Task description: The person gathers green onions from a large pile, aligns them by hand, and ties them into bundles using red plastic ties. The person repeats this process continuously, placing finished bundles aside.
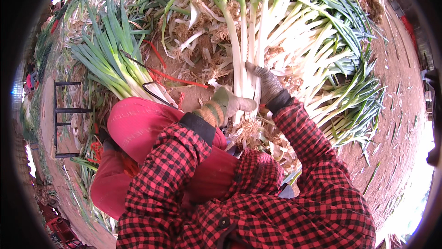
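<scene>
In front of me stand several green onions (243, 48), roots down and green leaves up. My left hand (226, 105), in a worn striped glove, is closed around their white stalks just above the roots (243, 131). Higher up on the right side, my right hand (265, 80), also gloved, rests against the stalks with its fingers partly behind them; how firmly it grips is hidden. A large pile of green onions (307, 42) fans out to the right. Another bunch (117, 59) lies to the left beside my knee.
Red strips of tape (179, 80) and a thin black metal rod (152, 92) lie near my knee (138, 121). Trimmed roots and peelings (203, 42) cover the soil ahead. An overturned stool with black legs (51, 117) lies at far left.
</scene>
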`<state>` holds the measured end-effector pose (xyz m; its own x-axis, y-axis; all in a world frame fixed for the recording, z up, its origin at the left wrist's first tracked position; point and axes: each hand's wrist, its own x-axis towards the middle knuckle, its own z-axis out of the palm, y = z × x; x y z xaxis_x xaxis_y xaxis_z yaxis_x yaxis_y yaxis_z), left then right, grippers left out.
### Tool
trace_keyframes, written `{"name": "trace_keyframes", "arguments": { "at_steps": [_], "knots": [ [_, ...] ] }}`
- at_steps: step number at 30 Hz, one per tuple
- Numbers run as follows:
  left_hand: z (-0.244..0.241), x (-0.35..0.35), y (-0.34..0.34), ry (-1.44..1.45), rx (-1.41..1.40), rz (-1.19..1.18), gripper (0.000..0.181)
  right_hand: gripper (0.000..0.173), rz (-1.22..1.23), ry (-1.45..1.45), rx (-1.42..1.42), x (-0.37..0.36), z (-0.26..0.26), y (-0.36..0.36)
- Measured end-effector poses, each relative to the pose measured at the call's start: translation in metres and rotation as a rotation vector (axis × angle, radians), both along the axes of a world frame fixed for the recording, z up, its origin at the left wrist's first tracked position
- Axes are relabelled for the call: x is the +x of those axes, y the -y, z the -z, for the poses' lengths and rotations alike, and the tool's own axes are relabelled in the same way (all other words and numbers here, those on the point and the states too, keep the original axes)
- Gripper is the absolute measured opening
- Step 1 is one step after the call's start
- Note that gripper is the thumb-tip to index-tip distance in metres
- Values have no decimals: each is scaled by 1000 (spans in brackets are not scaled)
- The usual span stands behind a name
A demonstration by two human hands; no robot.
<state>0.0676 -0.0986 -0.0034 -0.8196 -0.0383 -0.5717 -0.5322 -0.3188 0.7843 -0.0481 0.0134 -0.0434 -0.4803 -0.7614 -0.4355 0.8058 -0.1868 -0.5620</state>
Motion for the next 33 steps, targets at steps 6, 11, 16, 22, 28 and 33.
{"name": "trace_keyframes", "arguments": {
  "at_steps": [6,11,16,22,28,33],
  "knots": [
    [-4,16,-14,-161,12,-30,27,42,-4,29,-8,6,-13,-1],
    [-11,35,-36,-553,-550,265,16,59,297,-901,578,-29,-22,-6],
    [-25,60,-93,-58,-86,-138,40,68,-20,-1547,1386,-58,-78,7],
    [-35,74,-81,-86,-85,-105,45,40,443,-1551,834,-65,-105,-6],
    [-32,73,-81,-27,-245,33,32,36,660,-1363,897,-66,-54,-38],
    [-19,74,-78,16,-141,22,38,20,538,-989,602,-65,-6,-40]
  ]
}}
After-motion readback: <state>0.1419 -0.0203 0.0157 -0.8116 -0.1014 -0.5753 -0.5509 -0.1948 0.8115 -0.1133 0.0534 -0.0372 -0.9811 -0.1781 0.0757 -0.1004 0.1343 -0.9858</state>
